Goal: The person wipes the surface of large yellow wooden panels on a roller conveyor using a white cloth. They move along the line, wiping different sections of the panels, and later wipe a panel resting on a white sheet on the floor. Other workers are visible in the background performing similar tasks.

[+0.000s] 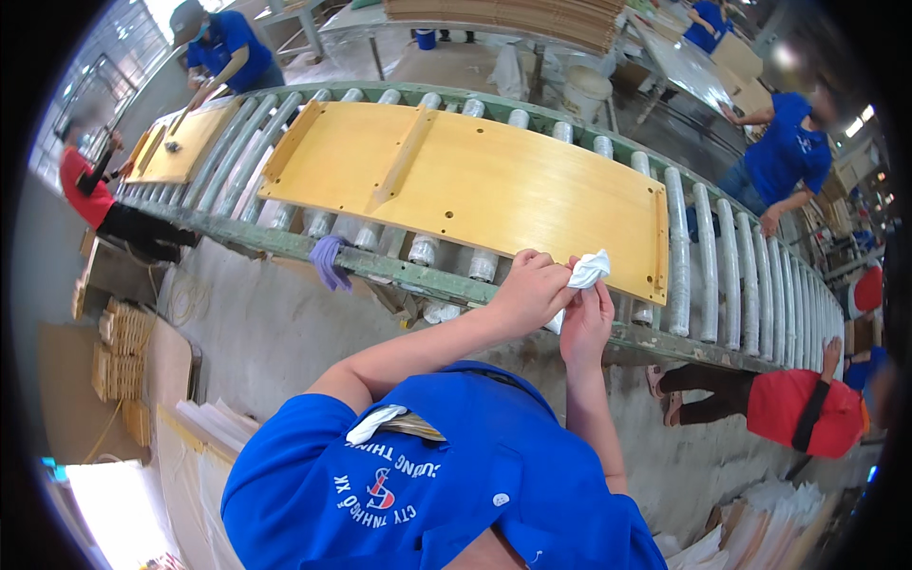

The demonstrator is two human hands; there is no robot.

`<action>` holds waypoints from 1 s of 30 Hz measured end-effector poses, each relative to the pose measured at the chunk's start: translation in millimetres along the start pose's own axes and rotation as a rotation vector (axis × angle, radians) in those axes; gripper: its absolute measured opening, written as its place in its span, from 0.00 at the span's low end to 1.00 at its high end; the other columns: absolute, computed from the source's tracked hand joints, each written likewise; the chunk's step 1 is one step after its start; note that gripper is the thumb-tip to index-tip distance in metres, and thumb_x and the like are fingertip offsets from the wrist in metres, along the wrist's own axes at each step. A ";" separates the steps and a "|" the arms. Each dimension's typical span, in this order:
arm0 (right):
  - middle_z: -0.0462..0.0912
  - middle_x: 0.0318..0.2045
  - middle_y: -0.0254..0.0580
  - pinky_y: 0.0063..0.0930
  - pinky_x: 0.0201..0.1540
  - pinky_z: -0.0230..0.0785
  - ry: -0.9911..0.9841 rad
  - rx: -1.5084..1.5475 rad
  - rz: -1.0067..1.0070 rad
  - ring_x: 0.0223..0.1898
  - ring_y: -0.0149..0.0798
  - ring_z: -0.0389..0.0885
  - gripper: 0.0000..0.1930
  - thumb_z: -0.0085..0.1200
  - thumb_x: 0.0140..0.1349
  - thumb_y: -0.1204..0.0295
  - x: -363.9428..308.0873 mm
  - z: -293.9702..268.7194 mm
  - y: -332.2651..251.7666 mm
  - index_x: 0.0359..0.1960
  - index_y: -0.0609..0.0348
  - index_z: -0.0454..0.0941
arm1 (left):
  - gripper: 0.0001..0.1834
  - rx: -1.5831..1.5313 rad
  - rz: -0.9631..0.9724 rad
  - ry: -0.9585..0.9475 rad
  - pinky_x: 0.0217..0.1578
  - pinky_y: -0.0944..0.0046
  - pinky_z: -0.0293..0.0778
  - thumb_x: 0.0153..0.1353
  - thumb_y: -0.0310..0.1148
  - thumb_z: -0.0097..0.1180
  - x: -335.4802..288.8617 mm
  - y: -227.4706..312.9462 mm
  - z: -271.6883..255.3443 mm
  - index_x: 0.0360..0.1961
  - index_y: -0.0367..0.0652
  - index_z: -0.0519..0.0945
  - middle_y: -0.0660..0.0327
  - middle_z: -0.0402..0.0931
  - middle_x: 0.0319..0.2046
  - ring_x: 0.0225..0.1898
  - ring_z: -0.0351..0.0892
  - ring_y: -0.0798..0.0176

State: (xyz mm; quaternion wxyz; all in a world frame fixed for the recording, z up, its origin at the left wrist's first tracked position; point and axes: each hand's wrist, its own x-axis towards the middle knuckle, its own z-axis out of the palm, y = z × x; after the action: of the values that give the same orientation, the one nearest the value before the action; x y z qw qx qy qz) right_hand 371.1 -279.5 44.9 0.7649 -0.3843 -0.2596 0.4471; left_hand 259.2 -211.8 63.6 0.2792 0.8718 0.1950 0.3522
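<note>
Both my hands are at the near edge of a varnished yellow wooden panel (532, 185), toward its right end. A bunched white cloth (589, 270) is pinched between them, with a bit of white also showing below the fingers. My left hand (532, 293) comes in from the left with its fingers closed on the cloth. My right hand (587, 328) grips it from below, fingertips pointing up. The panel lies flat across the rollers, with a raised strip at each end, a cross strip left of its middle and several small holes.
The plastic-wrapped roller conveyor (705, 261) runs left to right. Purple gloves (330, 262) hang on its near rail. Another wooden panel (185, 142) lies farther left. Co-workers in blue (784, 147) and red (807, 408) stand around the conveyor. Wooden pieces (123, 351) are stacked at the left.
</note>
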 end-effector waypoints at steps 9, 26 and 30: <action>0.67 0.57 0.49 0.31 0.56 0.63 -0.170 -0.187 0.040 0.57 0.40 0.67 0.18 0.32 0.67 0.73 31.1 40.9 20.5 0.56 0.68 0.63 | 0.13 -0.688 -0.472 -0.199 0.32 0.67 0.65 0.66 0.36 0.41 9.8 -41.5 -39.5 0.33 0.36 0.73 0.62 0.73 0.24 0.29 0.70 0.68; 0.75 0.47 0.40 0.23 0.52 0.63 0.045 -0.184 -0.005 0.49 0.29 0.71 0.17 0.40 0.67 0.71 47.1 6.1 35.7 0.54 0.67 0.67 | 0.11 -0.600 -0.268 -0.241 0.35 0.62 0.61 0.63 0.35 0.45 42.7 -75.3 -4.6 0.30 0.39 0.75 0.59 0.68 0.25 0.31 0.64 0.61; 0.75 0.44 0.38 0.21 0.51 0.62 0.098 -0.230 -0.162 0.46 0.26 0.70 0.17 0.39 0.67 0.71 54.7 0.3 23.6 0.53 0.68 0.67 | 0.14 -0.862 -0.356 -0.162 0.30 0.69 0.62 0.66 0.36 0.44 61.7 -75.9 36.8 0.31 0.38 0.76 0.66 0.68 0.23 0.27 0.63 0.71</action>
State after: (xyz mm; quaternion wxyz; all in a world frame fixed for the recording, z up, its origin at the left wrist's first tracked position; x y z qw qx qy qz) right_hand 384.9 -223.9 28.6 0.7612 -0.4684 -0.3017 0.3319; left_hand 316.6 -133.3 25.4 0.6858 0.6543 0.1550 0.2785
